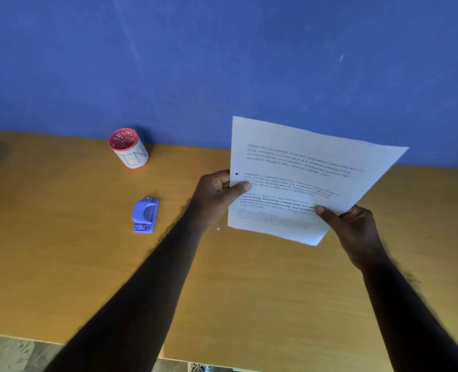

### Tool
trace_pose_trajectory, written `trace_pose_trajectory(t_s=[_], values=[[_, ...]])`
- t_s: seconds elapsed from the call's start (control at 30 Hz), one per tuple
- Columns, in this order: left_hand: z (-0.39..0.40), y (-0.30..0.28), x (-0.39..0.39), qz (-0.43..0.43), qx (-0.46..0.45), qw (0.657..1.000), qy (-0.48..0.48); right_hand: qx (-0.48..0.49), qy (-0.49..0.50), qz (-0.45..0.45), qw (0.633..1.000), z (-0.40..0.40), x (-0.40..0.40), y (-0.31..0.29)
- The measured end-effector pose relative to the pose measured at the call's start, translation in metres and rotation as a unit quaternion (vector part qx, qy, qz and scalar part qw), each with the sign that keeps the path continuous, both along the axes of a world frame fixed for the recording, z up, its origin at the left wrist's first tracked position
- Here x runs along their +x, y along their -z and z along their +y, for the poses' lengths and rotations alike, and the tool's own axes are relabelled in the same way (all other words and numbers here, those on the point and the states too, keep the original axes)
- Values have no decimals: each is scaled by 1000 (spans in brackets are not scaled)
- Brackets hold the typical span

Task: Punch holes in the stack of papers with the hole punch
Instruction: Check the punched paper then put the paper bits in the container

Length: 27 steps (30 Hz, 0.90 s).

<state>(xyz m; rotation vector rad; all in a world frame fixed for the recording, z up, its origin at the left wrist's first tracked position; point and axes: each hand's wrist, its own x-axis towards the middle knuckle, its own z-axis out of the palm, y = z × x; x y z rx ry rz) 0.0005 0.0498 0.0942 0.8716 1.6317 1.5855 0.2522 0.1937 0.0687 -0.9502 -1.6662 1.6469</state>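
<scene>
I hold a stack of white printed papers (297, 167) up above the wooden table (61, 264), tilted with its top edge toward the blue wall. One punched hole shows near its left edge. My left hand (214, 197) grips that left edge, thumb on the front. My right hand (354, 226) pinches the lower right edge. The small purple hole punch (144, 214) lies flat on the table, well to the left of my left hand and untouched.
A red and white pen cup (128, 147) stands at the back of the table by the blue wall (222, 63). A tiny white speck (218, 229) lies on the table under the papers. The table's front edge runs along the bottom left.
</scene>
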Motion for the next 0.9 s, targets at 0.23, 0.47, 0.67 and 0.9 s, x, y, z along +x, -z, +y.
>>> trace_pose_trajectory(t_s=[0.23,0.47,0.67,0.9], values=[[-9,23,8,38,-38,999,1,0,34,-46,998,3,-2,21],[-12,32,17,44,-76,996,-24,-35,36,-84,995,4,3,46],[-5,34,23,53,-107,992,-33,-23,36,-111,993,9,3,43],[38,18,36,80,-115,990,15,11,48,-151,987,48,23,22]])
